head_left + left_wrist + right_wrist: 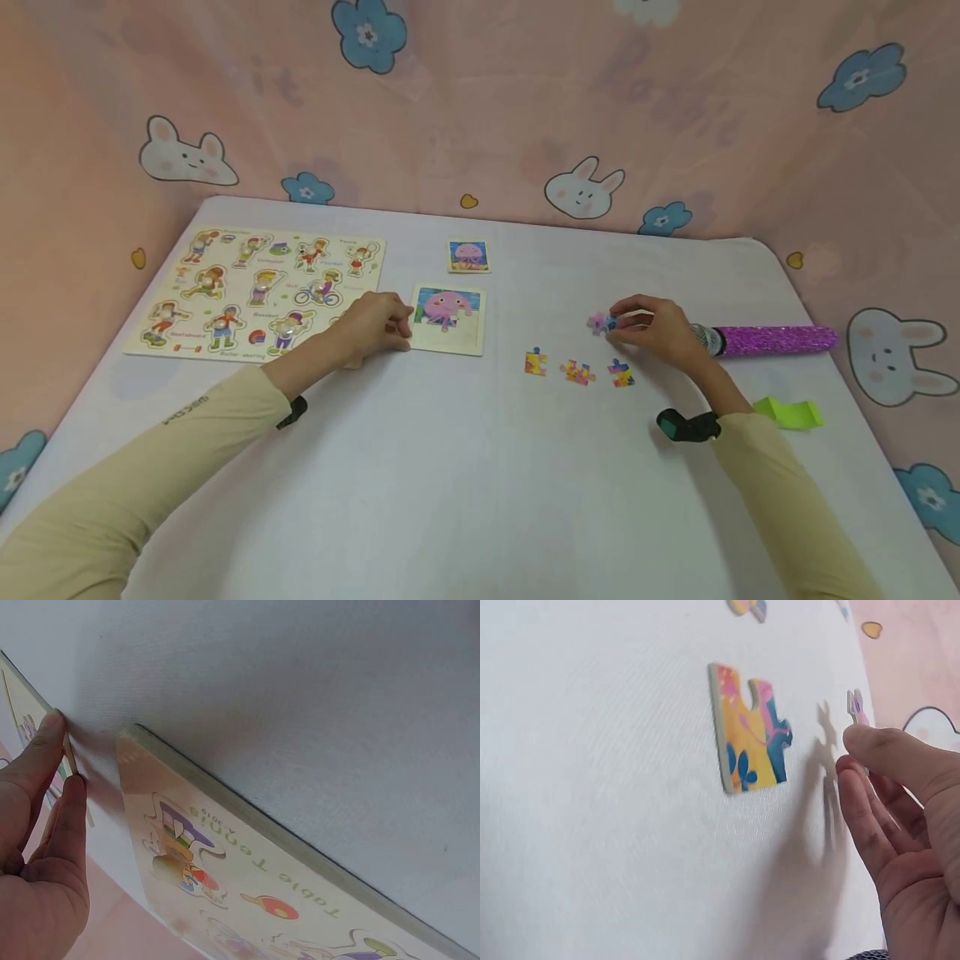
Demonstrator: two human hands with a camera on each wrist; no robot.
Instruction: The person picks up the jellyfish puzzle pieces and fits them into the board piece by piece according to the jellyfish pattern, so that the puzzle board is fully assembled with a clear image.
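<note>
My left hand (375,323) is at the left edge of a small square jigsaw board (459,340), holding that edge between thumb and fingers, as the left wrist view also shows. The board carries part of a pink octopus picture, its lower area bare. My right hand (651,329) pinches a pink and blue jigsaw piece (600,322) between thumb and fingertips, and its shadow falls on the table in the right wrist view. Nearer the front lie a yellow piece (536,362), a yellow-pink piece (577,372) and a blue-yellow piece (751,739).
A large sports peg puzzle (255,287) lies at the left, partly under my left forearm. Behind the jigsaw board is a small octopus picture card (468,256). A purple glittery microphone (776,340) and a bright green strip (789,413) lie right of my right hand.
</note>
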